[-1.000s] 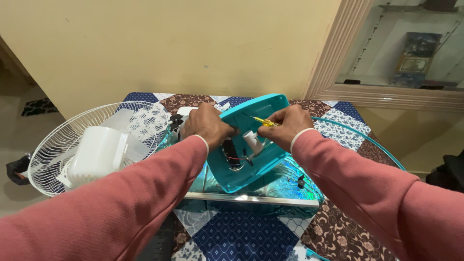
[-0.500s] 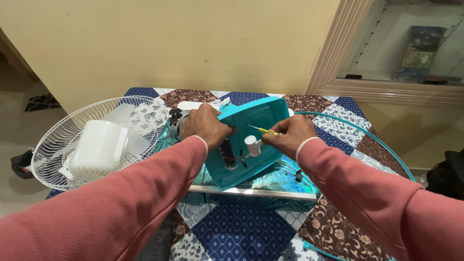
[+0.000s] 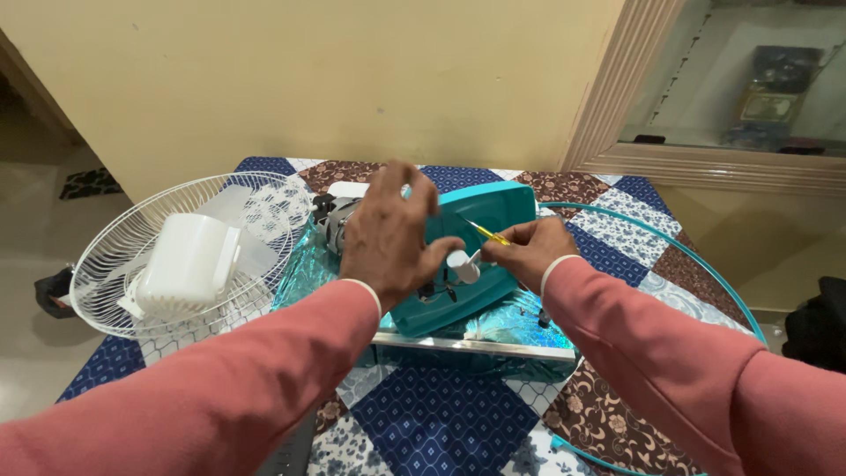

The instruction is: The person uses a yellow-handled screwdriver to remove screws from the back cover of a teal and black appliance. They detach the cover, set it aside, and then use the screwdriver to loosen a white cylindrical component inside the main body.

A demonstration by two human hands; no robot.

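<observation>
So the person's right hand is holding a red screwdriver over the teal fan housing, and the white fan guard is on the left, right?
Not quite: the screwdriver in the right hand is yellow, not red, as the head view shows. The rest holds: it is over the teal fan housing, and the white fan guard lies to the left.

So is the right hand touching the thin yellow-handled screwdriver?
Touching. The head view shows the right hand pinching the thin yellow-handled screwdriver between its fingertips, above the teal plastic fan housing.
</observation>
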